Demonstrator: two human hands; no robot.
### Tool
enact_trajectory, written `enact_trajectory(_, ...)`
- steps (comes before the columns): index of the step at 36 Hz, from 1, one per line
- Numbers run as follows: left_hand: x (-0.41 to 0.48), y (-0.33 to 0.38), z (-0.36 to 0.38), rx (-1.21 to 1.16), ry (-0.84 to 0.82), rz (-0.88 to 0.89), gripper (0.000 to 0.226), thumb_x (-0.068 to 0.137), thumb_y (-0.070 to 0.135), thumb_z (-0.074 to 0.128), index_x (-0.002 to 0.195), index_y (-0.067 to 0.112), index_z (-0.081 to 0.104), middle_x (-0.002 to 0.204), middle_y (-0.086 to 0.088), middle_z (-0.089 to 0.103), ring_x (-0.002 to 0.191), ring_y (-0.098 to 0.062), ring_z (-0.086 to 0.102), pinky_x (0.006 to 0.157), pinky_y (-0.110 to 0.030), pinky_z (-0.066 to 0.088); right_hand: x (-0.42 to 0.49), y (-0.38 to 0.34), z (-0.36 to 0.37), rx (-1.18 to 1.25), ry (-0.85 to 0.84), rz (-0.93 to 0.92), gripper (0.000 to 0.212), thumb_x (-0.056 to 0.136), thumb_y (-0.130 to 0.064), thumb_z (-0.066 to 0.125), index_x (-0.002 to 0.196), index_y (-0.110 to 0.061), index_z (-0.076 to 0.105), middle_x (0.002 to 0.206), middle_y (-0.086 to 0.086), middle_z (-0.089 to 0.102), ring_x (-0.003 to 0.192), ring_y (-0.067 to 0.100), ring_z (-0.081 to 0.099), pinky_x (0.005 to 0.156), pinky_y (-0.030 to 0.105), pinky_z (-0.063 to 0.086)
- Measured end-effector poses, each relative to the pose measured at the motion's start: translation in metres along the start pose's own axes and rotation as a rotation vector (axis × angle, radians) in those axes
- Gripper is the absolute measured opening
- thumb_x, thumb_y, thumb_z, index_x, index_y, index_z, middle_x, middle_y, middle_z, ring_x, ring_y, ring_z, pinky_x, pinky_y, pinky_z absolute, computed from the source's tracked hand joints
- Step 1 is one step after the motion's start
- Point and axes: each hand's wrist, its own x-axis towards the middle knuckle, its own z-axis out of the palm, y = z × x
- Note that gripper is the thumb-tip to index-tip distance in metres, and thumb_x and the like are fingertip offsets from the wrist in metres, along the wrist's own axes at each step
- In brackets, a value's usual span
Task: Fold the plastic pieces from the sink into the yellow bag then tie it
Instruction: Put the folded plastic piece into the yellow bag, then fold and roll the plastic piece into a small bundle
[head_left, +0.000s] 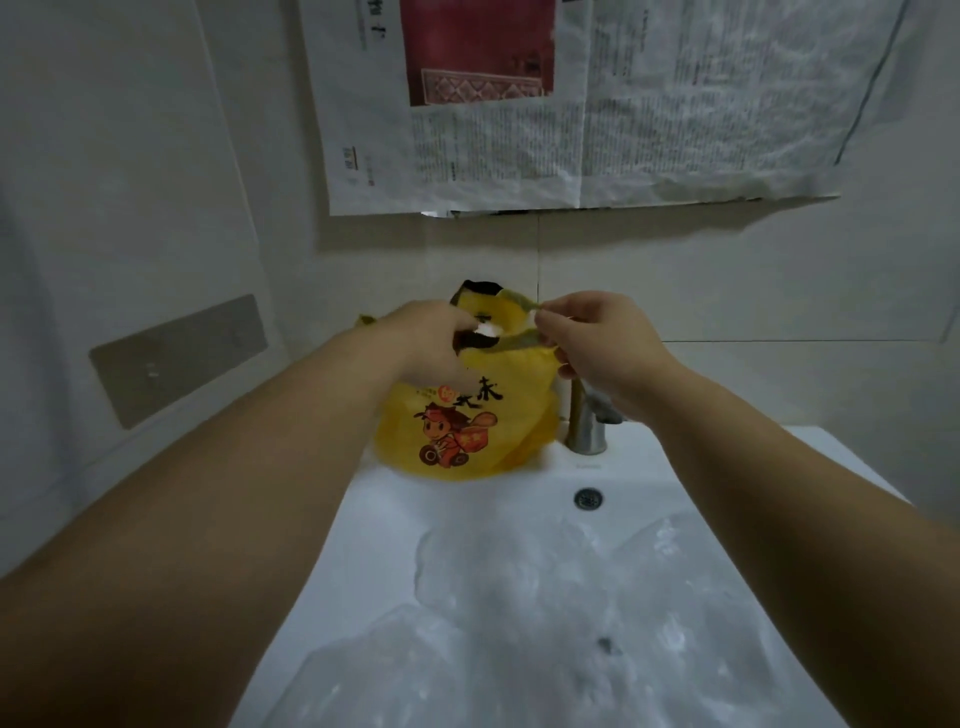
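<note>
Evidently loading: left hand pinched a white scrap, seemingly plastic, in the yellow bag; right hand pinched its rim. Release was due.

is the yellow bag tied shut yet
No, the yellow bag gapes open at the top, with the right hand pinching its rim and the left hand at its mouth.

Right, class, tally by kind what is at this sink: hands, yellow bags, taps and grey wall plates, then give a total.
Hands: 2, the left hand and the right hand
yellow bag: 1
tap: 1
grey wall plate: 1
Total: 5
</note>
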Motion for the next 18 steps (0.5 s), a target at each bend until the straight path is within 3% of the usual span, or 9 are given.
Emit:
enact_trajectory(3, 0.003, -0.005, 0.007, 0.051, 0.119, -0.047, 0.043, 0.085, 0.018, 0.067, 0.126, 0.029, 0.058, 0.113, -0.001, 0.060, 0.106, -0.025, 0.055, 0.092, -0.041, 0.046, -0.005, -0.001, 0.000, 0.008, -0.013, -0.013, 0.022, 0.096, -0.025, 0.055, 0.113, -0.014, 0.065, 0.088, 0.004, 0.065, 0.066, 0.014, 0.054, 0.068, 0.033, 0.052)
enact_trajectory(6, 0.007, -0.004, 0.007, 0.034, 0.208, -0.071, 0.014, 0.092, 0.023, 0.059, 0.095, 0.037, 0.063, 0.102, -0.001, 0.061, 0.106, -0.030, 0.054, 0.095, -0.047, 0.042, -0.005, 0.002, 0.000, -0.011, -0.014, -0.025, 0.025, 0.095, -0.025, 0.056, 0.115, -0.013, 0.065, 0.088, 0.002, 0.065, 0.070, 0.015, 0.056, 0.071, 0.035, 0.052)
enact_trajectory(7, 0.010, -0.003, 0.005, 0.035, 0.267, -0.092, 0.013, 0.094, 0.027, 0.055, 0.092, 0.037, 0.063, 0.102, -0.002, 0.060, 0.108, -0.031, 0.051, 0.094, -0.043, 0.041, -0.003, 0.004, -0.001, -0.018, -0.012, -0.029, 0.025, 0.095, -0.025, 0.056, 0.115, -0.013, 0.065, 0.090, 0.001, 0.065, 0.072, 0.013, 0.056, 0.072, 0.034, 0.051)
enact_trajectory(10, 0.016, -0.003, -0.002, -0.015, 0.403, -0.194, 0.022, 0.098, 0.032, 0.049, 0.109, 0.031, 0.068, 0.114, -0.009, 0.054, 0.114, -0.033, 0.044, 0.089, -0.040, 0.040, 0.000, 0.009, -0.004, -0.036, -0.013, -0.037, 0.023, 0.096, -0.023, 0.055, 0.114, -0.014, 0.065, 0.093, -0.002, 0.064, 0.074, 0.008, 0.055, 0.070, 0.026, 0.049)
enact_trajectory(12, 0.024, -0.002, -0.004, -0.211, 0.384, -0.203, 0.025, 0.098, 0.030, 0.049, 0.110, 0.020, 0.069, 0.105, -0.010, 0.057, 0.095, -0.028, 0.053, 0.074, -0.033, 0.045, 0.003, 0.012, -0.006, -0.035, -0.009, -0.029, 0.022, 0.096, -0.022, 0.055, 0.114, -0.014, 0.064, 0.093, -0.002, 0.064, 0.071, 0.008, 0.054, 0.066, 0.025, 0.047)
enact_trajectory(14, 0.027, 0.000, -0.004, -0.371, 0.371, -0.245, 0.026, 0.099, 0.025, 0.048, 0.104, 0.009, 0.067, 0.082, -0.006, 0.055, 0.072, -0.022, 0.051, 0.056, -0.028, 0.038, 0.005, 0.014, -0.006, -0.040, -0.006, -0.019, 0.023, 0.095, -0.023, 0.055, 0.115, -0.013, 0.064, 0.094, -0.001, 0.064, 0.070, 0.009, 0.054, 0.068, 0.027, 0.047)
enact_trajectory(16, 0.029, 0.001, -0.003, -0.436, 0.396, -0.297, 0.027, 0.098, 0.024, 0.047, 0.103, 0.004, 0.065, 0.074, -0.005, 0.051, 0.069, -0.023, 0.049, 0.053, -0.028, 0.033, 0.006, 0.017, -0.005, -0.046, -0.006, -0.009, 0.023, 0.095, -0.023, 0.056, 0.114, -0.013, 0.064, 0.094, -0.001, 0.064, 0.072, 0.009, 0.054, 0.072, 0.028, 0.048)
enact_trajectory(18, 0.028, 0.001, 0.001, -0.481, 0.400, -0.296, 0.027, 0.097, 0.025, 0.050, 0.105, 0.005, 0.065, 0.079, -0.006, 0.055, 0.073, -0.024, 0.052, 0.058, -0.029, 0.039, 0.004, 0.019, -0.005, -0.045, -0.011, -0.003, 0.022, 0.095, -0.024, 0.056, 0.112, -0.014, 0.065, 0.089, -0.002, 0.064, 0.073, 0.009, 0.054, 0.073, 0.029, 0.049)
